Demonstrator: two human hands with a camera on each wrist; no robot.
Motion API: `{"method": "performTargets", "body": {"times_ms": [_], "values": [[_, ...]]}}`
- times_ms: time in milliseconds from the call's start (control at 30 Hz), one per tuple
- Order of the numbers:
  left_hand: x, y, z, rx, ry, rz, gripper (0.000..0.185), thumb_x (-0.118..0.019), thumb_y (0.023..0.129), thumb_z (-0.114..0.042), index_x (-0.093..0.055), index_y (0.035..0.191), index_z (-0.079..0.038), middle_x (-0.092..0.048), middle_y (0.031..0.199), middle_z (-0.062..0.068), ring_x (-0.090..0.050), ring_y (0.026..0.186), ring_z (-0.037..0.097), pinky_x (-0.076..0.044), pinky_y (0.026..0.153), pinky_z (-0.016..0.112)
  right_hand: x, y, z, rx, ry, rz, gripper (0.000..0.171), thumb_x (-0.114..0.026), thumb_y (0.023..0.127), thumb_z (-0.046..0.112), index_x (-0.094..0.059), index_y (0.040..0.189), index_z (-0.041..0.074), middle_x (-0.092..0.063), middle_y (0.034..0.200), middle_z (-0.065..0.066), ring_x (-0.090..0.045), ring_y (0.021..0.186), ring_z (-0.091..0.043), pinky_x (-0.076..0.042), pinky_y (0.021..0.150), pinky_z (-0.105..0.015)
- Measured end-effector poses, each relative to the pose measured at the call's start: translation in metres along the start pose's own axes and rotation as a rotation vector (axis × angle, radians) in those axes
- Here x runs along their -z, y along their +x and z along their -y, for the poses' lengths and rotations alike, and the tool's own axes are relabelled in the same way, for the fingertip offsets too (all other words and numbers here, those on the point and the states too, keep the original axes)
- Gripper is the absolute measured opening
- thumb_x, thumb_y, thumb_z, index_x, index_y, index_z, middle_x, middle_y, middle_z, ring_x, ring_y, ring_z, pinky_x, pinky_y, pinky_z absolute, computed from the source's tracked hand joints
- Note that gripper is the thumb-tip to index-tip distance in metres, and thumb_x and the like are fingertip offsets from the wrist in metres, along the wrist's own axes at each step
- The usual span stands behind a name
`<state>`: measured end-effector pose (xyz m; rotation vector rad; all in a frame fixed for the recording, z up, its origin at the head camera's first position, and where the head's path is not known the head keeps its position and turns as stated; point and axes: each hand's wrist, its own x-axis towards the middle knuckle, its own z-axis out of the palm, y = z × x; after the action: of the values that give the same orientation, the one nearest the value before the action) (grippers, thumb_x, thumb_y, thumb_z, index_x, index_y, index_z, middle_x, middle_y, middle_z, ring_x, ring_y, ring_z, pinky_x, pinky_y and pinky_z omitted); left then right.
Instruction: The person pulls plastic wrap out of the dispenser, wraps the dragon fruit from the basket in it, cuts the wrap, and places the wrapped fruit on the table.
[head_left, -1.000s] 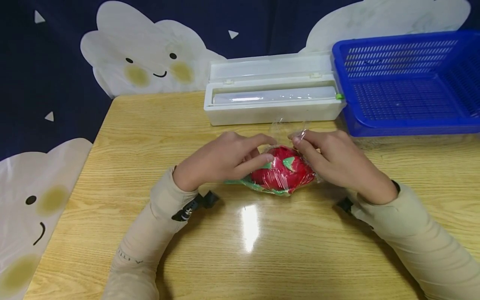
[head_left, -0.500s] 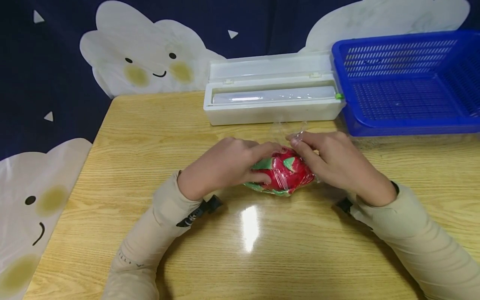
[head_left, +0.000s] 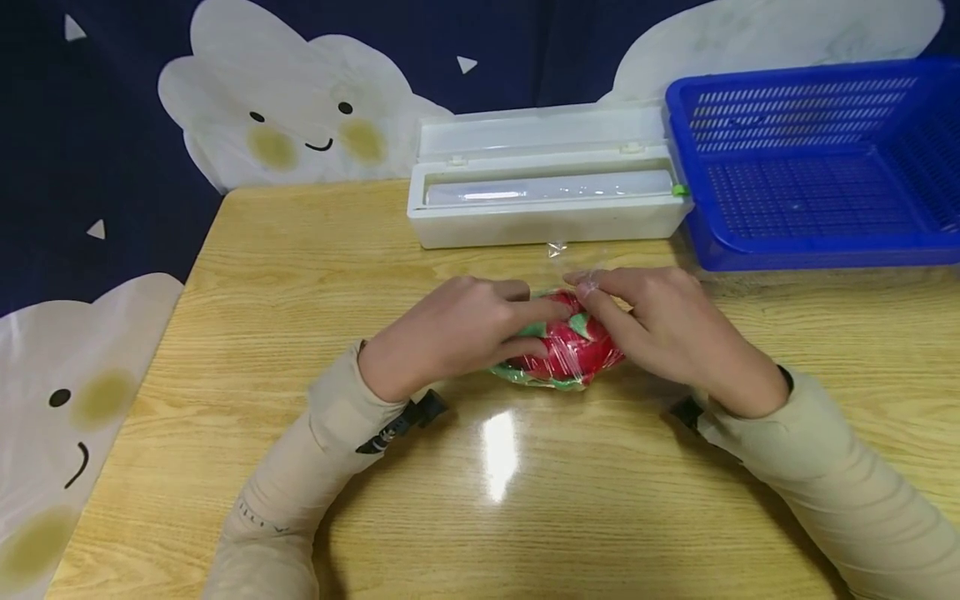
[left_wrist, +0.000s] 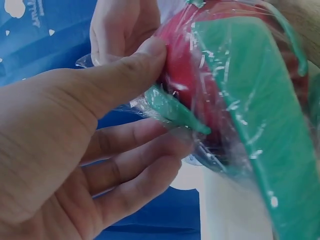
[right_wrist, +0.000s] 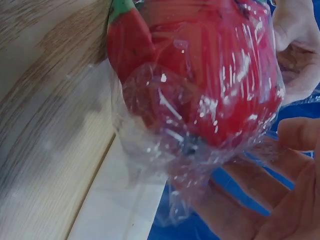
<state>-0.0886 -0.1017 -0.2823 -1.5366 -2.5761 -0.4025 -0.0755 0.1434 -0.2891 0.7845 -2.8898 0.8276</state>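
Fruit: a red toy dragon fruit (head_left: 570, 354) with green scales lies on the counter (head_left: 300, 267) between the two hands, near the middle and nearer the far edge than the person.
Wrap: clear cling film (right_wrist: 200, 150) covers the fruit all round; it is creased and shiny, and a loose crumpled tail of it hangs off one end in the right wrist view.
Left hand: the left hand (head_left: 457, 329) lies over the left side of the fruit. Its grip is curled round the wrapped fruit, thumb (left_wrist: 115, 75) pressed on the film beside a green scale, the other fingers (left_wrist: 135, 170) bent below it.
Right hand: the right hand (head_left: 667, 329) covers the right side of the fruit. Its grip pinches a bit of film at the top of the fruit between thumb and forefinger, while the remaining fingers (right_wrist: 260, 185) spread under the loose film.
Film box: a long white cling film dispenser (head_left: 547, 200) stands open at the far edge of the counter, well behind the fruit, with the roll showing inside.
Basket: a blue plastic basket (head_left: 810, 242) sits just to the right of the dispenser, touching its end.
Sleeves: both arms wear beige sleeves (head_left: 847, 492) that rest on the counter.
Backdrop: dark blue cloth with smiling white clouds (head_left: 292, 108) hangs behind the counter.
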Motion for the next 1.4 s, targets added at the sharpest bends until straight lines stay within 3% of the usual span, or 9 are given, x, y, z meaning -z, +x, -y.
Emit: {"method": "performTargets", "body": {"times_ms": [233,400,633,867,967,1100,1167,1300,1400], "values": [[-0.003,0.001,0.000,-0.014,0.008,-0.018,0.031,-0.071,0.098,-0.033,-0.073,0.125,-0.019,-0.068,0.086,0.001,-0.060,0.066,0.009,-0.055,0.059,0.021,-0.007,-0.002,-0.001,0.110,-0.041,-0.074,0.028,-0.054,0.106,0.024,-0.078,0.119,0.015,-0.076,0.126,-0.005,-0.075,0.113,-0.029,-0.060,0.076,-0.044],[-0.004,0.001,0.002,-0.001,0.003,0.003,0.033,-0.070,0.099,-0.034,-0.072,0.128,-0.019,-0.066,0.086,0.002,-0.058,0.066,0.010,-0.054,0.059,0.021,-0.010,-0.003,0.002,0.120,-0.066,-0.068,0.027,-0.053,0.106,0.022,-0.078,0.109,0.013,-0.078,0.120,-0.006,-0.077,0.104,-0.025,-0.054,0.070,-0.039],[-0.006,0.001,0.006,-0.008,-0.043,0.006,0.035,-0.068,0.100,-0.033,-0.071,0.130,-0.015,-0.066,0.088,0.004,-0.057,0.065,0.011,-0.054,0.061,0.022,-0.011,-0.005,0.007,0.107,-0.089,-0.030,0.035,-0.049,0.108,0.026,-0.074,0.125,0.011,-0.076,0.126,-0.008,-0.073,0.118,-0.029,-0.061,0.094,-0.052],[-0.006,0.001,0.008,-0.023,-0.071,-0.002,0.035,-0.069,0.100,-0.034,-0.072,0.129,-0.015,-0.068,0.089,0.003,-0.057,0.064,0.010,-0.053,0.061,0.021,-0.012,-0.006,0.009,0.173,-0.116,-0.028,0.038,-0.061,0.103,0.030,-0.072,0.129,0.005,-0.075,0.127,-0.015,-0.077,0.095,-0.028,-0.064,0.074,-0.045],[-0.007,0.000,0.010,-0.026,-0.075,-0.010,0.037,-0.069,0.099,-0.036,-0.071,0.131,-0.017,-0.070,0.091,0.003,-0.059,0.064,0.010,-0.054,0.060,0.021,-0.012,-0.007,0.011,0.178,-0.125,-0.005,0.045,-0.067,0.100,0.034,-0.069,0.133,0.003,-0.075,0.126,-0.016,-0.067,0.068,-0.018,-0.058,0.059,-0.036],[-0.007,-0.001,0.012,-0.019,-0.106,-0.025,0.042,-0.070,0.098,-0.040,-0.067,0.133,-0.017,-0.070,0.087,0.003,-0.058,0.060,0.011,-0.051,0.057,0.021,-0.011,-0.007,0.013,0.175,-0.134,0.013,0.051,-0.070,0.098,0.035,-0.066,0.138,0.004,-0.073,0.089,-0.007,-0.041,0.052,-0.006,-0.037,0.047,-0.021],[-0.008,-0.001,0.013,-0.020,-0.124,-0.037,0.044,-0.069,0.098,-0.040,-0.062,0.134,-0.015,-0.070,0.086,0.003,-0.056,0.059,0.011,-0.051,0.056,0.021,-0.011,-0.008,0.014,0.188,-0.138,0.010,0.051,-0.071,0.097,0.035,-0.066,0.138,0.004,-0.072,0.085,-0.007,-0.044,0.052,-0.005,-0.040,0.045,-0.021],[-0.008,-0.002,0.015,-0.025,-0.158,-0.050,0.041,-0.068,0.100,-0.038,-0.055,0.129,-0.011,-0.070,0.086,0.002,-0.052,0.058,0.010,-0.047,0.054,0.020,-0.012,-0.009,0.013,0.222,-0.146,-0.007,0.050,-0.072,0.097,0.034,-0.067,0.134,0.001,-0.076,0.117,-0.021,-0.072,0.066,-0.021,-0.061,0.056,-0.035],[-0.007,-0.001,0.013,-0.010,-0.169,-0.042,0.041,-0.067,0.100,-0.038,-0.053,0.128,-0.011,-0.070,0.087,0.000,-0.052,0.058,0.009,-0.047,0.053,0.019,-0.013,-0.010,0.012,0.247,-0.157,-0.033,0.048,-0.072,0.097,0.033,-0.069,0.131,-0.001,-0.069,0.132,-0.024,-0.078,0.090,-0.035,-0.065,0.069,-0.045]]}}
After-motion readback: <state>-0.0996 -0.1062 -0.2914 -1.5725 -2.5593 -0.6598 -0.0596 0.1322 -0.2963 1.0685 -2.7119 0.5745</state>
